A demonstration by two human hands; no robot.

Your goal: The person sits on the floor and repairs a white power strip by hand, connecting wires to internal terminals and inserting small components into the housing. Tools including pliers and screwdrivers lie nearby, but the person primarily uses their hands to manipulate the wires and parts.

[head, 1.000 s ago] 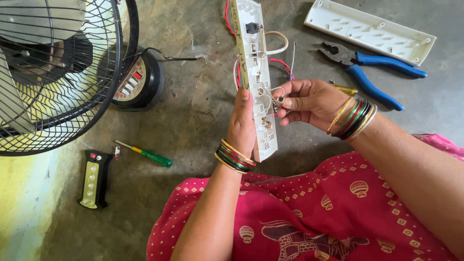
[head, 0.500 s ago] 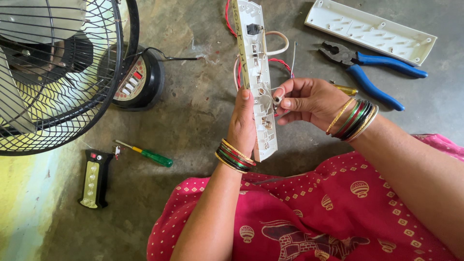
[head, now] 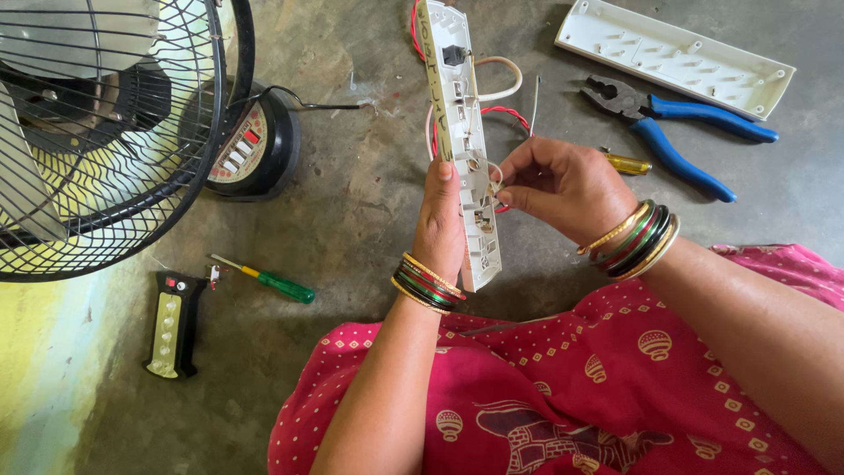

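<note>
1. Left hand (head: 440, 224) wrapped around the strip (head: 462, 149) – a long white socket strip with its cover off, held upright over the floor, insides facing the right hand
2. Left grip: fingers pressed together around the strip's edge, thumb on the near side, firm clamp
3. Right hand (head: 563, 189) at the strip's middle, fingertips pinched together on something small at the contacts – looks like a wire end or tiny part, too small to tell which
4. Wires (head: 497, 110), red and white, loop out from behind the upper half of the strip; they hang free toward the floor
5. Cover (head: 673, 57) lies apart on the floor at top right, inside face up
6. Pliers (head: 677, 136), blue handles, lie just below the cover; a small yellow-handled tool (head: 629, 164) lies beside them, near the right wrist
7. Screwdriver (head: 268, 281), green handle, on the floor to the left; black remote (head: 173, 325) just beside it
8. Fan (head: 105, 132) with wire guard and its round base fills the left side, well apart from the hands
9. Progress, as a judgement: opening-up is done – cover off, insides exposed; work on the inner contacts is in hand; wires look unsettled and the cover is not yet back on, so closing up is left
</note>
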